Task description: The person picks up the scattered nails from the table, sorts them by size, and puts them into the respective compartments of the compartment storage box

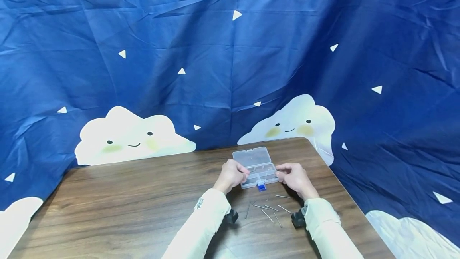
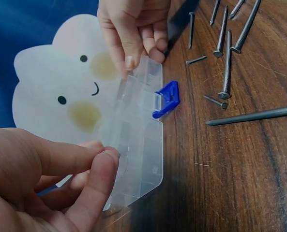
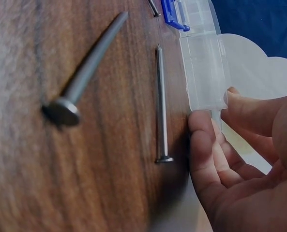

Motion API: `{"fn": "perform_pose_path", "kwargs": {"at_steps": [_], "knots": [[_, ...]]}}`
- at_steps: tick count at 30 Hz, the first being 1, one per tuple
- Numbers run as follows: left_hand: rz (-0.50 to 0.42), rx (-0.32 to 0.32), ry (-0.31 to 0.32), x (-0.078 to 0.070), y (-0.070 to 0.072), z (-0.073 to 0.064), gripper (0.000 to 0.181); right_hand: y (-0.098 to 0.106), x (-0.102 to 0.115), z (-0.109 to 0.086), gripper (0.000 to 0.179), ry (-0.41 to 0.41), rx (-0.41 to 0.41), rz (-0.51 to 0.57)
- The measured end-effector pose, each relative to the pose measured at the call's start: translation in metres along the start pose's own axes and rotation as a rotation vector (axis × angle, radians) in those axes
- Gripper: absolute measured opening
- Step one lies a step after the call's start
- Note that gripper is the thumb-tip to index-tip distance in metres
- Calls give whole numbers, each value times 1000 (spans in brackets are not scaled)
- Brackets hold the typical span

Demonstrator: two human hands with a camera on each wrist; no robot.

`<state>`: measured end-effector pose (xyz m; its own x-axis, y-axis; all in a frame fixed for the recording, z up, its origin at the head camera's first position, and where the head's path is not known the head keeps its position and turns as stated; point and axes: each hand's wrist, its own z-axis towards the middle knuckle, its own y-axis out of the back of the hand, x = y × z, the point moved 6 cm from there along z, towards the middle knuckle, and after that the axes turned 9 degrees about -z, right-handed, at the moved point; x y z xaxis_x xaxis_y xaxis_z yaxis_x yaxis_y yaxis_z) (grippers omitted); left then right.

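A clear plastic compartment box [image 1: 267, 177] stands on the table with its lid [image 1: 252, 156] raised at the back and its blue latch [image 1: 261, 187] hanging down in front. My left hand [image 1: 232, 174] is over the box's left part, thumb and forefinger pinched together on what looks like a small nail, mostly hidden. My right hand [image 1: 292, 177] grips the box's right end; in the right wrist view the thumb is on the upper edge and the fingers [image 3: 202, 145] are at the lower side. Several loose steel nails [image 1: 269, 208] of different lengths lie in front of the box.
The wooden table [image 1: 136, 207] extends far to the left. Its right edge runs close beyond my right arm. Behind it hangs a blue cloth [image 1: 201, 51] with white clouds and triangles. A black wrist device [image 1: 298, 219] sits near the nails.
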<state>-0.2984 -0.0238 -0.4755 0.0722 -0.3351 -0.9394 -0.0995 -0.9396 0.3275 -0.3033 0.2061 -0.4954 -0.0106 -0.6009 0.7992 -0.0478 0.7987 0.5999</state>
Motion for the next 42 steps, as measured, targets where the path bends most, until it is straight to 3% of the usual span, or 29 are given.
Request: {"fn": "perform_pose_path", "kwargs": {"at_steps": [9,19,27,42], "knots": [[-13,18,2,0,1,-2,13,-1,-2,1,24,-2,8,8],[46,65,-33,2,12,-22,9,-1,-2,4,26,-6,8,5],[168,115,-83,8,14,-39,16,-1,-4,4,24,5,5,4],[344,194,-198,13,-2,-74,25,-1,-4,5,26,12,11,-3]]}}
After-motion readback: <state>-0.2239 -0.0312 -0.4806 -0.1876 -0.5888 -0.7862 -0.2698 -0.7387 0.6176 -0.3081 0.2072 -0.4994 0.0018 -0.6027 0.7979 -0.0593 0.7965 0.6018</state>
